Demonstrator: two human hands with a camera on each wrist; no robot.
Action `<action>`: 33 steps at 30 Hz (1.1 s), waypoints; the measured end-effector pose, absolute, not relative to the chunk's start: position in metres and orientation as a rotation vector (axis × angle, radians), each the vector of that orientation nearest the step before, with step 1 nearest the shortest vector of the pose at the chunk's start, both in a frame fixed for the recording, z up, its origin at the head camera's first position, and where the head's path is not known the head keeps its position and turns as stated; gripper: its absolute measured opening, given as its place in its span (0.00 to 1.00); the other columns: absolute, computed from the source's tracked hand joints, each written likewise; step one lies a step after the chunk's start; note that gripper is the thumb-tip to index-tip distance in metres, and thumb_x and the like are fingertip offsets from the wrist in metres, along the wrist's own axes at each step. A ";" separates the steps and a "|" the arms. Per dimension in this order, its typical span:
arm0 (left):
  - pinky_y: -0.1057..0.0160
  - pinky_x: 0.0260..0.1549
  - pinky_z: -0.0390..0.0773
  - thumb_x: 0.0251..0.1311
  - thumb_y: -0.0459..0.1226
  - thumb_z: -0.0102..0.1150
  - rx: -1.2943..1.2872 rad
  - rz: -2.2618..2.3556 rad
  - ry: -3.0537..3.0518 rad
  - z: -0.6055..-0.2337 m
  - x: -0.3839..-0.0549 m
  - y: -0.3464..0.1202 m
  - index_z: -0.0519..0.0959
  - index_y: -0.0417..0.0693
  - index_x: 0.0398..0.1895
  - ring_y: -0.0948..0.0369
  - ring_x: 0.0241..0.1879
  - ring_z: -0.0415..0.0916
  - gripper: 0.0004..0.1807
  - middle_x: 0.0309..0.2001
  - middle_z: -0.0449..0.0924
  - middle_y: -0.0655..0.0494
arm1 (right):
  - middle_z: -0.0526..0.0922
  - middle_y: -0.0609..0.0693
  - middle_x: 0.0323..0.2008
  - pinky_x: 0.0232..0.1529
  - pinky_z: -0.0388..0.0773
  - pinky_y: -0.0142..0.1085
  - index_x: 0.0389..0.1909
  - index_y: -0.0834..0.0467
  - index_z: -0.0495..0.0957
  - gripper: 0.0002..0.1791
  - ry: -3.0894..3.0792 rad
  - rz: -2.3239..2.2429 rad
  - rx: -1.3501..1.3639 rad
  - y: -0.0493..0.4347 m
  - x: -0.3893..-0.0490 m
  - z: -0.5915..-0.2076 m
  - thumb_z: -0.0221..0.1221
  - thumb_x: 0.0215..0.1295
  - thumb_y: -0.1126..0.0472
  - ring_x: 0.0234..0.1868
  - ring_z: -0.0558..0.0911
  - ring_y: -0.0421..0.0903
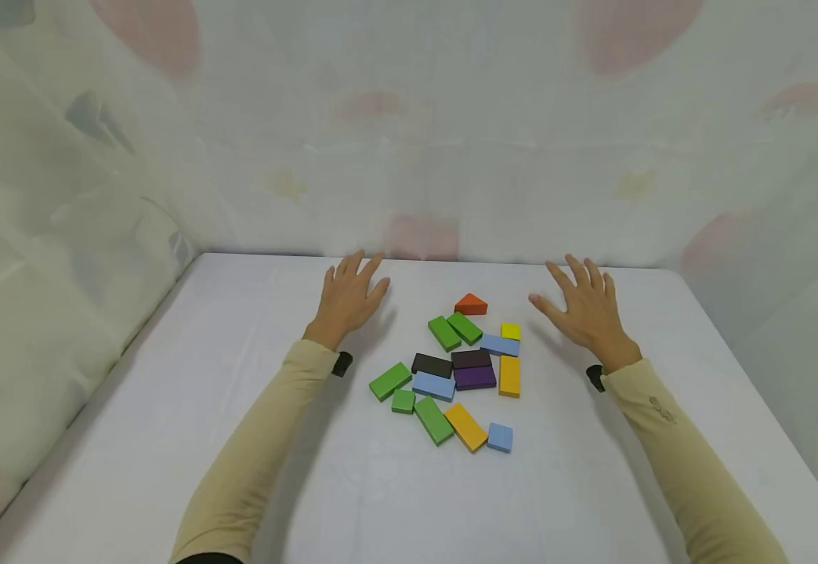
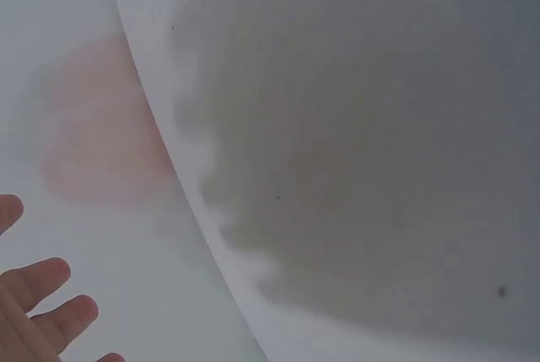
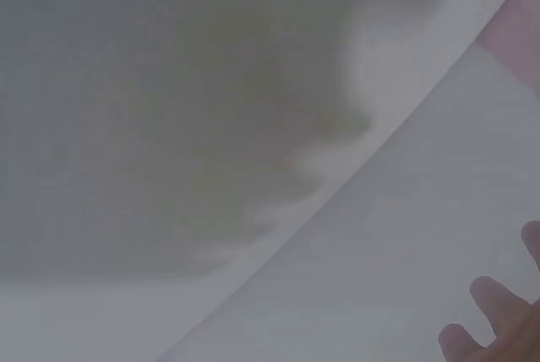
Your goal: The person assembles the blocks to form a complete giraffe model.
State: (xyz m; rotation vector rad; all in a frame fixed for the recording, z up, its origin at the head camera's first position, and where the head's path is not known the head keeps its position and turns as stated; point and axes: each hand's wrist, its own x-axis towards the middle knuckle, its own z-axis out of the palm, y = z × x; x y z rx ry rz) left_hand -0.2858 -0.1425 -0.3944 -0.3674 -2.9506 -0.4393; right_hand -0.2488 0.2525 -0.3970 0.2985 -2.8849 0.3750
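A loose group of coloured blocks lies mid-table in the head view. At its far end is a red triangular block (image 1: 471,305), with two green blocks (image 1: 444,333) just nearer. Dark blocks, one black (image 1: 432,365) and one purple (image 1: 475,378), lie in the middle beside a blue block (image 1: 433,386). A small yellow block (image 1: 511,331) and an orange block (image 1: 510,377) are on the right. My left hand (image 1: 347,301), fingers spread, hovers left of the group. On the other side my right hand (image 1: 588,313) is likewise spread, holding nothing. Both cast shadows on the table.
The white table (image 1: 592,486) ends at a far edge against a pale patterned curtain (image 1: 508,157). More fabric hangs along the left (image 1: 49,258) and right sides. Nearer blocks include another orange one (image 1: 466,428) and a small blue one (image 1: 500,438).
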 end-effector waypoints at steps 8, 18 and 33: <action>0.37 0.73 0.51 0.75 0.54 0.37 -0.402 -0.493 -2.936 -0.397 -0.274 -0.141 0.55 0.56 0.79 0.44 0.77 0.50 0.32 0.78 0.52 0.44 | 0.51 0.65 0.77 0.72 0.42 0.69 0.76 0.56 0.56 0.45 -2.885 0.374 0.307 0.250 -0.241 -0.399 0.47 0.68 0.31 0.76 0.47 0.69; 0.38 0.73 0.52 0.75 0.53 0.40 -0.460 -0.591 -2.900 -0.398 -0.258 -0.136 0.57 0.56 0.78 0.45 0.76 0.52 0.32 0.77 0.55 0.44 | 0.51 0.64 0.77 0.73 0.41 0.68 0.77 0.55 0.56 0.45 -2.896 0.354 0.300 0.245 -0.229 -0.395 0.48 0.68 0.32 0.77 0.47 0.68; 0.40 0.69 0.63 0.73 0.49 0.47 -0.582 -0.671 -2.792 -0.398 -0.228 -0.130 0.65 0.51 0.74 0.44 0.71 0.63 0.29 0.71 0.65 0.40 | 0.54 0.64 0.76 0.72 0.44 0.69 0.76 0.55 0.58 0.43 -2.863 0.425 0.323 0.239 -0.205 -0.398 0.51 0.67 0.35 0.76 0.50 0.69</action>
